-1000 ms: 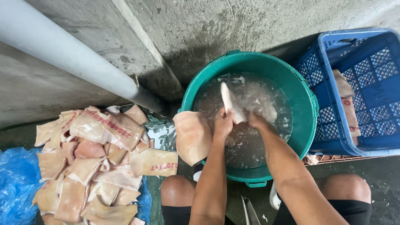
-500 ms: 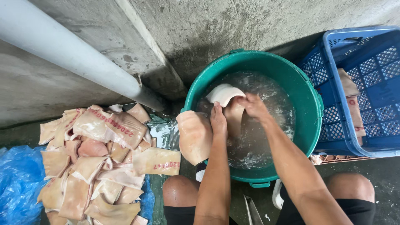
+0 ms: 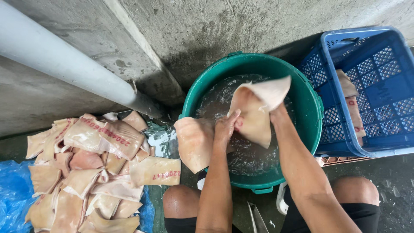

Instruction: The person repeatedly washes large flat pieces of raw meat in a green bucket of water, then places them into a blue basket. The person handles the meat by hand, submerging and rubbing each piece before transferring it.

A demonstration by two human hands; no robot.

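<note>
Open water in the green tub (image 3: 302, 82) behind and beside the pink skin piece (image 3: 254, 112), with room to dip in. Blocked on the near rim by another skin piece (image 3: 194, 140) hanging over it. Tight on the right against the blue crate (image 3: 379, 86), crowded on the left by the skin pile (image 3: 95, 172), walled behind by concrete and a grey pipe (image 3: 64, 64).

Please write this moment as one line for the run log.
left hand: holds pale skin piece | right hand: holds same piece | place: over green tub of water | nearby: blue crate, skin pile
</note>
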